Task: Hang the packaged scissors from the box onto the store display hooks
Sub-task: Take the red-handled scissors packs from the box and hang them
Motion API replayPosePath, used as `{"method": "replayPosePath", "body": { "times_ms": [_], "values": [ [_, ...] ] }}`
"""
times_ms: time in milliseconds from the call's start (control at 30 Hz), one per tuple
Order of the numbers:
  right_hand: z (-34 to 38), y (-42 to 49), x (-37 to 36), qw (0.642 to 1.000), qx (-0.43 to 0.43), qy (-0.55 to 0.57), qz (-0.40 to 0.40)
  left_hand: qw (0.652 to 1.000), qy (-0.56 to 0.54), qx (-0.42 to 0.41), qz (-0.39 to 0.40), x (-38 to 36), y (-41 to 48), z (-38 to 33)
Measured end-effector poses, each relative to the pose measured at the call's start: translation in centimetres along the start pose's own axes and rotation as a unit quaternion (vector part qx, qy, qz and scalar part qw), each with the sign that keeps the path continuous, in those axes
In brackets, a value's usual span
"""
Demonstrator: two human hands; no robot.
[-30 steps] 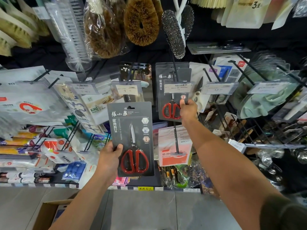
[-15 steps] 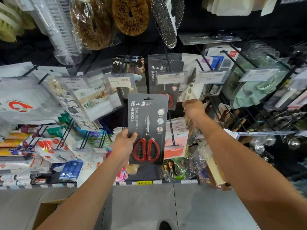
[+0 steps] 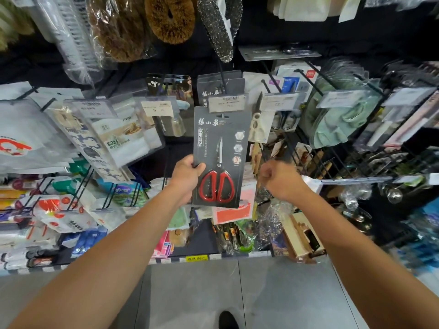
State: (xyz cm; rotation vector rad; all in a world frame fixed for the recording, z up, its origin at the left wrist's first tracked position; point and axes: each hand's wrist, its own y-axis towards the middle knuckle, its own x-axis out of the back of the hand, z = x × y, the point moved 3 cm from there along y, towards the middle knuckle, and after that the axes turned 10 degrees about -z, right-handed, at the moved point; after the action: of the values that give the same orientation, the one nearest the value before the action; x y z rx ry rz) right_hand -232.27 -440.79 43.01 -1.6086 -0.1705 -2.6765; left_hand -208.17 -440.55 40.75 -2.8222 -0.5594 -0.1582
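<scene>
**Scissors pack held up at hook, not confirmed hung**

Head view:
- Both forearms are extended forward toward the rack.
- Left hand (image 3: pixel 187 176): raised, thumb on the front and fingers curled behind the lower left edge of the packaged scissors (image 3: pixel 221 160). The pack is gripped by this hand only.
- Right hand (image 3: pixel 278 179): held just right of the pack, apart from it, fingers curled into a fist. Nothing is seen in it.
- The pack is held upright, a grey card with red-handled scissors, blades pointing up. Its top edge is placed just under the price tag (image 3: pixel 226 102) at the tip of the display hook (image 3: pixel 222 74). Whether the hang slot is on the hook cannot be told.
- The same hook is loaded with matching grey cards (image 3: pixel 213 89), behind the tag.
- The next hook to the right is loaded with a white-handled scissors pack (image 3: pixel 257 124). Further right, black-handled scissors (image 3: pixel 283 119) are hung.
- On the top row, round bristle brushes (image 3: pixel 171 17) are hung in clear wrap.
- Grey floor tiles (image 3: pixel 213 293) are seen below the rack.
</scene>
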Motion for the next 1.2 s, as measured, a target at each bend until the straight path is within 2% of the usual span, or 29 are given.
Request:
{"method": "replayPosePath", "body": {
  "times_ms": [167, 267, 867, 1200],
  "values": [
    [-0.3, -2.3, -1.3, 0.982, 0.029, -0.105, 0.156, 0.999, -0.034, -0.014, 0.005, -1.2, -0.2, -1.0],
    [-0.4, -3.4, -1.6, 0.969, 0.028, -0.138, 0.201, 0.999, -0.037, -0.021, 0.005, -1.6, 0.1, -1.6],
    [-0.6, -5.2, -1.1, 0.977, 0.033, -0.084, 0.192, 0.999, -0.009, -0.005, -0.038, -2.8, 4.6, -2.2],
    [-1.6, -4.2, -2.5, 0.982, -0.021, -0.065, 0.175, 0.998, 0.029, -0.011, -0.057, -3.7, 8.1, -2.6]
  ]
}}
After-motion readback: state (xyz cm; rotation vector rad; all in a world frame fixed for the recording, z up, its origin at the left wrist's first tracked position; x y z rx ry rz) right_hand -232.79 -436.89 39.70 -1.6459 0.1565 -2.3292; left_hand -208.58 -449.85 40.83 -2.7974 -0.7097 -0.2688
